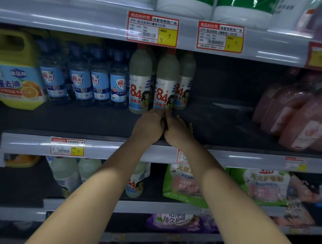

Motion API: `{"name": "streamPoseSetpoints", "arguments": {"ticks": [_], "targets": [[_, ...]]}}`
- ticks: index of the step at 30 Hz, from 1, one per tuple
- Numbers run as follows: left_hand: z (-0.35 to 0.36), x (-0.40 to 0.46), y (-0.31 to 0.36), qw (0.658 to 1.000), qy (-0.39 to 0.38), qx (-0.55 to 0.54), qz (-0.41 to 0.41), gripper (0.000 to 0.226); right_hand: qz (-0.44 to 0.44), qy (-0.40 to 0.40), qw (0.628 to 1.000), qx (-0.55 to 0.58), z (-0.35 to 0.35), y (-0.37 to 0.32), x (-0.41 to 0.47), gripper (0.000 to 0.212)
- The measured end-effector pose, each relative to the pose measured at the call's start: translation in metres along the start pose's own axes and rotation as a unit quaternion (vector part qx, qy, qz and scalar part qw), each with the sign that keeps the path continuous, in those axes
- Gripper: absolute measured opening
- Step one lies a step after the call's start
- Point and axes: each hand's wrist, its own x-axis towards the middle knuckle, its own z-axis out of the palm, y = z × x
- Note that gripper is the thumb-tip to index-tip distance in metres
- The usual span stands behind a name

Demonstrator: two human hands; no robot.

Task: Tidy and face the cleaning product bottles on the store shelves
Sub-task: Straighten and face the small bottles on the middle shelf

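Facing step under way on the middle shelf [93,118]: left hand [148,125] and right hand [176,129] both pinch the base of the centre 84 bottle [165,84], standing between its neighbours; next, I judge, slide it forward, label outward.

Both bare forearms were stretched forward and upward, drawn together so that the wrists nearly met. The left hand [150,125] and the right hand [177,128] were held side by side, touching, backs turned to the camera. The fingertips of both were pressed together around something, largely hidden.
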Motion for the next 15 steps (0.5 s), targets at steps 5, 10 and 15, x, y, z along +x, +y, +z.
{"name": "streamPoseSetpoints", "arguments": {"ticks": [5,10,15], "targets": [[-0.002,-0.001,0.001,1.000,-0.014,-0.001,-0.001,0.035,-0.006,0.010,1.000,0.012,0.001,0.001,0.000,0.064],[-0.010,-0.007,0.013,0.999,0.024,0.010,-0.022,0.027,-0.039,0.139,0.989,0.024,0.004,0.003,-0.006,0.059],[-0.029,-0.027,0.029,0.982,0.114,0.114,0.097,0.033,-0.106,0.233,0.964,0.069,0.000,0.005,-0.025,0.055]]}}
